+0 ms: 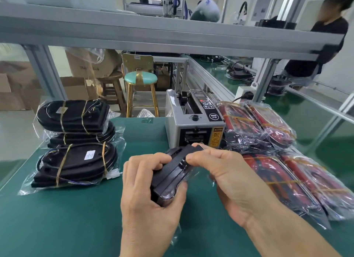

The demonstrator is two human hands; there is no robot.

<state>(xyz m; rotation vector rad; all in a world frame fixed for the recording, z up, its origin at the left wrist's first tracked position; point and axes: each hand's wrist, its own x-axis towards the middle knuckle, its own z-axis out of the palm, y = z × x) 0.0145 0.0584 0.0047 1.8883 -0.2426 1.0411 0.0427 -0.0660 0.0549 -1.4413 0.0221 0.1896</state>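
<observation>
While it is held just above the green desk (76, 218), near the middle of the view, a black part (172, 172) is gripped from both ends. Its near end is clasped by the left hand (149, 191), whose fingers (153, 159) are curled over the top edge, with the thumb pressed against the lower side. Its far end is pinched by the right hand (229, 178), thumb and forefinger closed on the tip. Clear film (193, 177) is seen around the part. At 12 o'clock from the hands, just beyond the part, a grey tape machine (193, 122) is stood on the desk. Bagged black bundles (76, 137), tied with yellow bands, are stacked at 10 o'clock, well apart from the hands. Bagged red bundles (277, 160) are laid at 3 o'clock, beside the machine. A teal stool (140, 78) is seen behind the desk at 12 o'clock, and a person (325, 45) in black at 1 o'clock.
</observation>
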